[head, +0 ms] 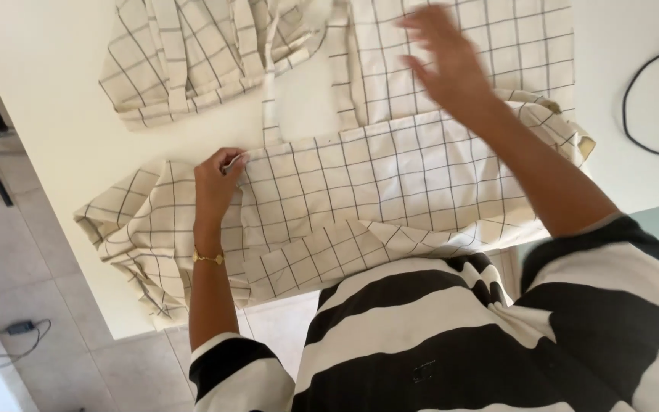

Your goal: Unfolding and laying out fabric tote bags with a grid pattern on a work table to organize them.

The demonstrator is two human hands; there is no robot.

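A cream tote bag (360,191) with a thin dark grid lies flat across the near edge of a white table (47,84). My left hand (216,181) pinches the bag's top edge near its left part, fingers closed on the fabric. My right hand (445,61) hovers with spread fingers, blurred, above a second checked bag (497,46) at the back right. One of that bag's straps (270,99) runs down toward the front bag. A third, crumpled checked bag (184,57) lies at the back left.
A black cable (634,114) curves over the table's right side. Left of the table is a tiled floor (17,252) with a small dark adapter and cord (20,328). My black-and-white striped shirt (451,336) fills the lower frame.
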